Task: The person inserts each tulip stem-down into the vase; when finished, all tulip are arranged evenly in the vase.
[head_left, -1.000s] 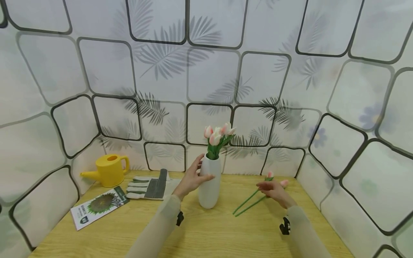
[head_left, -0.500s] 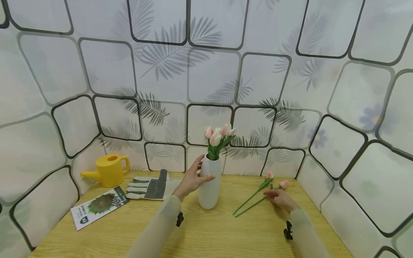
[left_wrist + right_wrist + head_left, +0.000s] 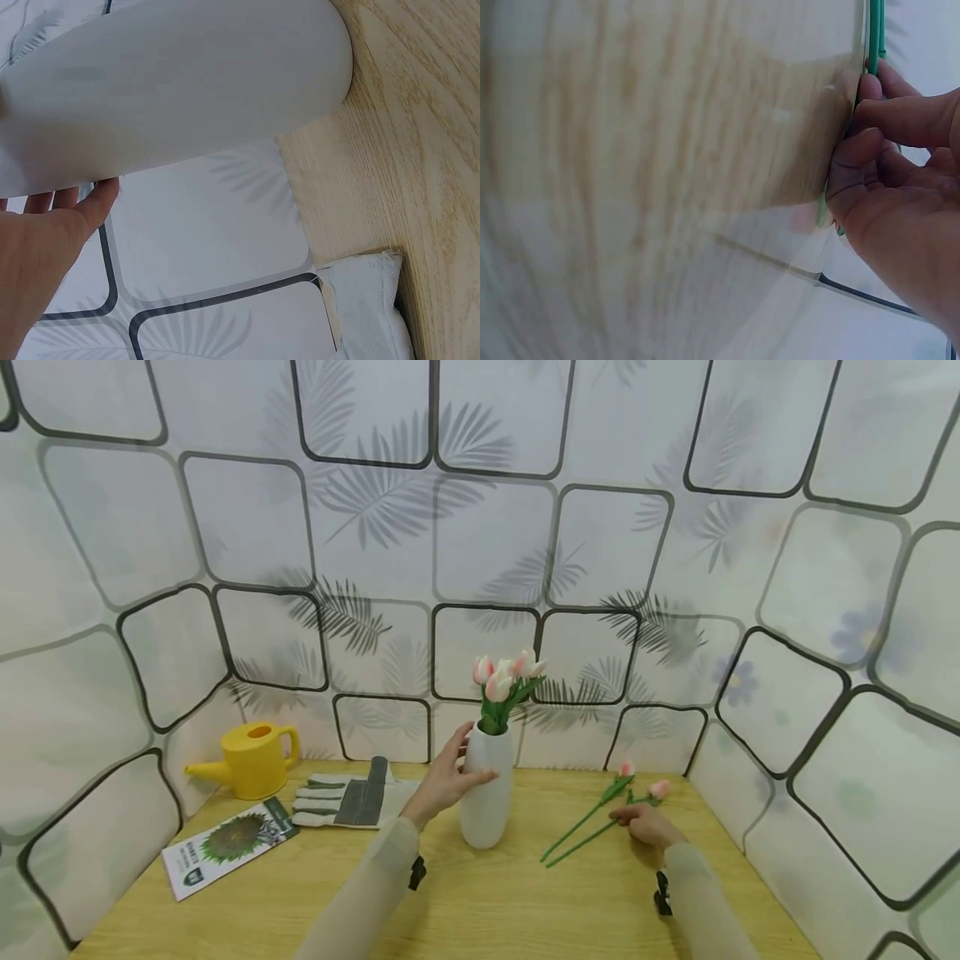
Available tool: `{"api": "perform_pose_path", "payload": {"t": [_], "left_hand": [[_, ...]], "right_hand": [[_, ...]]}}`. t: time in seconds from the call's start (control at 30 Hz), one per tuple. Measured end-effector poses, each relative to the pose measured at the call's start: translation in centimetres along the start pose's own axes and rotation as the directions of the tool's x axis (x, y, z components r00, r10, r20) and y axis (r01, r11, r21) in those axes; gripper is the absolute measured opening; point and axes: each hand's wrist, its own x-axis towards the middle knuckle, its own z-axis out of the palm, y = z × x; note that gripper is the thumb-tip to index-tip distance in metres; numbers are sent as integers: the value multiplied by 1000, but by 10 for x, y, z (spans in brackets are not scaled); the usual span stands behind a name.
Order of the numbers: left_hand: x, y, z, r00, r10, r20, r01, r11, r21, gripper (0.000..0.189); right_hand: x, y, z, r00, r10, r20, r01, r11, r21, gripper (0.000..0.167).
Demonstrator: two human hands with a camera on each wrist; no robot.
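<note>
A tall white vase [image 3: 487, 789] stands upright on the table, holding several pink-and-white tulips [image 3: 501, 681]. My left hand [image 3: 444, 781] grips its left side, thumb across the front and fingers behind; the left wrist view shows the hand [image 3: 45, 240] against the smooth vase [image 3: 180, 90]. To the right, two loose tulips lie on the wood. My right hand [image 3: 647, 825] pinches the stem of the nearer tulip [image 3: 592, 837] just below its leaves. The farther tulip [image 3: 577, 823] lies beside it. In the right wrist view, curled fingers [image 3: 859, 154] meet the green stem [image 3: 874, 37] low against the tabletop.
A yellow watering can [image 3: 255, 760] stands at the back left. In front of it lies a seed packet [image 3: 228, 846] with a sunflower-like picture. White-and-grey work gloves [image 3: 360, 800] lie between the can and vase. Patterned walls [image 3: 375, 643] close off the back and sides.
My right hand has moved down and slightly right from over the loose tulips, and its fingers have closed on the nearer stem. My left hand and the vase have stayed put.
</note>
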Motion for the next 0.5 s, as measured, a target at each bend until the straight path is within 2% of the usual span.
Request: {"api": "perform_pose_path", "payload": {"t": [0.27, 0.5], "left_hand": [[1, -2, 0, 1000, 1, 1, -1, 1000, -3, 94], [0, -4, -1, 1000, 6, 6, -6, 1000, -10, 93]], "right_hand": [[0, 2, 2, 1000, 27, 4, -28, 991, 128, 51], [2, 0, 3, 996, 90, 10, -91, 990, 105, 50]]}}
